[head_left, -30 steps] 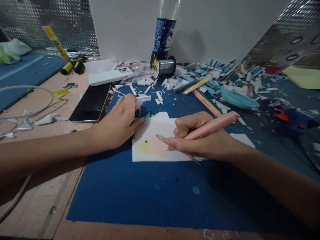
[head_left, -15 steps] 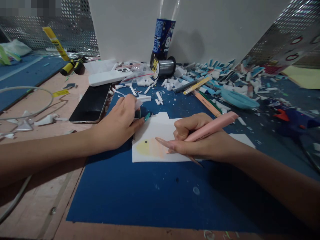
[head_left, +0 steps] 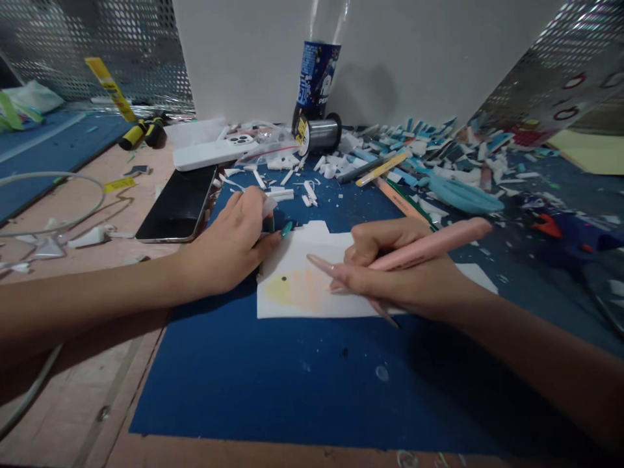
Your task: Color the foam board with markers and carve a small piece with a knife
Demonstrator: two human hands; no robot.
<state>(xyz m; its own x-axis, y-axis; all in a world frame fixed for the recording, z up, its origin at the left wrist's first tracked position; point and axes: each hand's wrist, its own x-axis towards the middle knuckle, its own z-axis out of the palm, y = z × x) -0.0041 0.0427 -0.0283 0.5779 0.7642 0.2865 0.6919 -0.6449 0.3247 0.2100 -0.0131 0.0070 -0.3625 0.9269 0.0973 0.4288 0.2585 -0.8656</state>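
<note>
A white sheet [head_left: 292, 253] lies on the blue mat [head_left: 273, 383], with a yellow patch, a small dark dot and peach strokes on its left part. My right hand [head_left: 414, 273] is closed around a pink marker [head_left: 433, 244]. The marker's tip meets the sheet just right of the peach strokes. At the sheet's upper left edge, my left hand [head_left: 238, 240] is closed with curled fingers, its thumb by the edge. Something pale shows at its fingertips, but I cannot make out what it is.
Behind the sheet lie white and blue scraps [head_left: 419, 156], a yellow cutter [head_left: 383, 169] and a wire spool [head_left: 322, 134] by a bottle [head_left: 316, 78]. A phone [head_left: 178, 205] is at left. At right are a light blue piece [head_left: 463, 193] and a dark blue tool with a red part [head_left: 580, 234].
My right hand and the marker have moved slightly right, and the marker leans lower. More peach colouring shows on the sheet. My left hand stays in place.
</note>
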